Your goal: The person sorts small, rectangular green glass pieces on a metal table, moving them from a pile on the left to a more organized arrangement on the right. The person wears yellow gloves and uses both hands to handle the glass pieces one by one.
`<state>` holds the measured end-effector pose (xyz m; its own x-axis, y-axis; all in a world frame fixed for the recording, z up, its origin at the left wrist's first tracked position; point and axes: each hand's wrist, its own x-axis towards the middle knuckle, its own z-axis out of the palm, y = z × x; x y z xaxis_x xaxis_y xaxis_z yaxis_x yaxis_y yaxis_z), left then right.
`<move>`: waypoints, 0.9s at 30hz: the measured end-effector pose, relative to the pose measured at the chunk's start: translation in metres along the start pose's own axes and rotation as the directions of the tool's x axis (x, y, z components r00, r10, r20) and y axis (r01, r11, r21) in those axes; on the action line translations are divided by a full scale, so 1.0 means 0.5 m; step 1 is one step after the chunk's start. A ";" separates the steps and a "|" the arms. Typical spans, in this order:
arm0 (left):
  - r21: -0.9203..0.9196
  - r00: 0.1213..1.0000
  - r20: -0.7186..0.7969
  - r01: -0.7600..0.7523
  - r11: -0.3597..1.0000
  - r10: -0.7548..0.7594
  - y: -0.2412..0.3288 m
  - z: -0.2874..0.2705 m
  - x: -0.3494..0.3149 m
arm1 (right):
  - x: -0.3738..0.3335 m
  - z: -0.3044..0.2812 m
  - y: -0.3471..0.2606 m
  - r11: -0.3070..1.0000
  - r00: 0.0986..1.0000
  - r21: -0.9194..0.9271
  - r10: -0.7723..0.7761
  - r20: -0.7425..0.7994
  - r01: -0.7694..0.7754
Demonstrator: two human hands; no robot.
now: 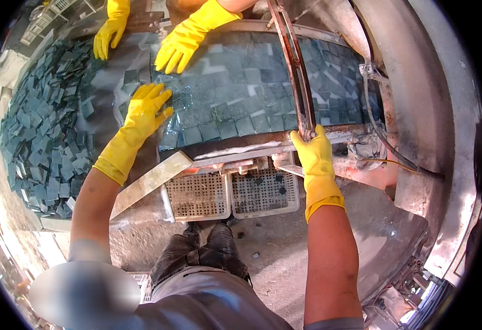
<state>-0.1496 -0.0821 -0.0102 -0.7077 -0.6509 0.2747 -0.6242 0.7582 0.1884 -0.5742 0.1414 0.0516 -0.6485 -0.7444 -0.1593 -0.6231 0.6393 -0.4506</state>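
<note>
My left hand (142,113), in a yellow rubber glove, reaches over the left end of a wet belt. Its fingers are spread near the edge of a layer of flat, dark blue-green square tiles (227,113), and nothing shows in its grasp. On the right, my right hand (313,154), gloved the same way, grips the near end of a rusty twin-rail metal bar (293,63). That bar spans the tiled belt from the near side to the far side. Loose tiles of the same kind lie in a large heap (43,126) beyond my left forearm.
Across the belt, a co-worker's yellow-gloved hands, one by the heap (108,36) and one over the tiles (189,41). Below the near edge stand two plastic crates (197,197). A pale plank (153,184) slants beside my left forearm. A hose (376,118) hangs at the right.
</note>
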 end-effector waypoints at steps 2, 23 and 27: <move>0.048 1.000 -0.009 -0.008 0.999 0.008 0.009 -0.007 0.011 | -0.002 -0.002 -0.002 1.000 1.000 0.001 0.009 -0.007 -0.009; -0.030 0.995 -0.081 0.052 0.998 -0.055 0.011 0.015 0.001 | 0.001 0.008 -0.014 0.999 0.999 0.032 -0.035 -0.022 0.035; -0.019 0.984 -0.121 0.128 0.992 -0.129 -0.008 -0.036 -0.064 | -0.009 -0.006 -0.010 1.000 0.999 0.001 -0.026 -0.035 0.026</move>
<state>-0.1184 -0.0639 -0.0026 -0.5757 -0.7341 0.3602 -0.7031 0.6693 0.2402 -0.5699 0.1422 0.0572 -0.6469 -0.7535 -0.1172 -0.6395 0.6197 -0.4550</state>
